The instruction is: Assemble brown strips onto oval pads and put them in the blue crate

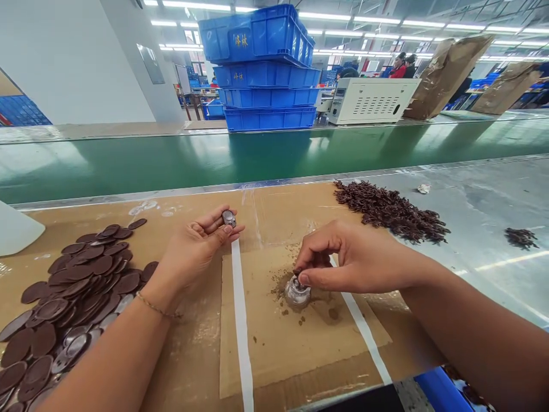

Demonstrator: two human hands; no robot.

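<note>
My left hand (206, 237) pinches a small, dark oval piece with a shiny grey face (229, 218) between thumb and fingers, raised above the cardboard. My right hand (338, 257) reaches in from the right, its thumb and forefinger closed on a small dark brown piece (297, 272). Those fingertips are at the top of a small round, shiny clear container (297, 293), whose contents I cannot make out. The container stands on a taped cardboard sheet (274, 355), with brown specks and wet spots around it.
Brown oval discs (86, 269) lie heaped at the left, some with grey faces. A pile of small dark brown pieces (390, 212) lies at the right. Beyond runs a green conveyor belt (180, 160), with stacked blue crates (266, 74) and a white metal box (373, 101) behind.
</note>
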